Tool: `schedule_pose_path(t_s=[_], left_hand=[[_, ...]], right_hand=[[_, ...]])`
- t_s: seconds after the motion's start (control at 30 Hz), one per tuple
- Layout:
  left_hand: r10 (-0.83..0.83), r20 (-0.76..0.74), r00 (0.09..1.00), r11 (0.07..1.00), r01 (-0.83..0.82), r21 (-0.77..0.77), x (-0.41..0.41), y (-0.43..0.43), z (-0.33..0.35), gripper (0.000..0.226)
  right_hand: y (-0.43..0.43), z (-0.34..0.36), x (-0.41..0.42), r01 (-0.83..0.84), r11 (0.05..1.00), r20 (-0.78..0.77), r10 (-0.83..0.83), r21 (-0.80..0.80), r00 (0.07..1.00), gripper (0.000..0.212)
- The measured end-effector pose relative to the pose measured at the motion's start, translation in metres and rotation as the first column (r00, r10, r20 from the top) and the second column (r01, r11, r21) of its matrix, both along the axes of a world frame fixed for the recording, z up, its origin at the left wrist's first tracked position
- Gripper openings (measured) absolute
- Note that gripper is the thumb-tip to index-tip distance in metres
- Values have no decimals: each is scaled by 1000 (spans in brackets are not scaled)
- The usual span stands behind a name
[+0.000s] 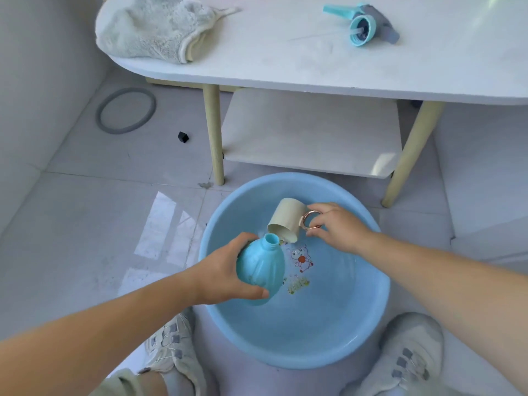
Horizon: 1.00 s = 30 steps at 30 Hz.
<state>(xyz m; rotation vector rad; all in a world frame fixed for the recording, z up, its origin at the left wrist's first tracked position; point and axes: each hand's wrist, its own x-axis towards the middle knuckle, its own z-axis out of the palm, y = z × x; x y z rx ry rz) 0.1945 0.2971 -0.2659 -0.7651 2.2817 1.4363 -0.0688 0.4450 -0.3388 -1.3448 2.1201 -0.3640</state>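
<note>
The blue bottle point(258, 270), uncapped, is held tilted above the left part of the blue basin point(314, 335), with its open neck pointing up and away from the person. The left hand point(225, 275) grasps the bottle body, its fingers point(251, 292) wrapped round the widest section. The beige cup point(285, 220) is tipped mouth-down, its rim just above and beside the bottle neck. The right hand point(334, 227) holds the cup by its copper-coloured ring handle point(310, 221), fingers pinched on the ring. Whether liquid is passing from cup to bottle cannot be told.

The basin stands on the tiled floor between two light shoes point(171, 347) and carries a cartoon print on its bottom. Beyond it is a white counter point(285, 61) on pale legs, with a lower shelf point(311, 132). A folded towel point(151, 27) lies at the counter's left end. A blue spray head point(363, 24) lies on its side well apart to the right. On the floor to the left lie a grey ring point(128, 90) and, near it, a small black cube point(183, 137)
</note>
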Motion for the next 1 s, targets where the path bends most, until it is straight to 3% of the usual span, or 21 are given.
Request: schedule_pose_path(t_s=[0.43, 1.0], left_hand=[[29, 25, 999, 999, -30, 39, 2, -1, -33, 87], [23, 22, 999, 998, -25, 55, 1, 1, -39, 87]], right_hand=[[-2, -32, -13, -65, 995, -58, 69, 82, 996, 23], [-2, -40, -11, -18, 997, -30, 20, 81, 999, 18]])
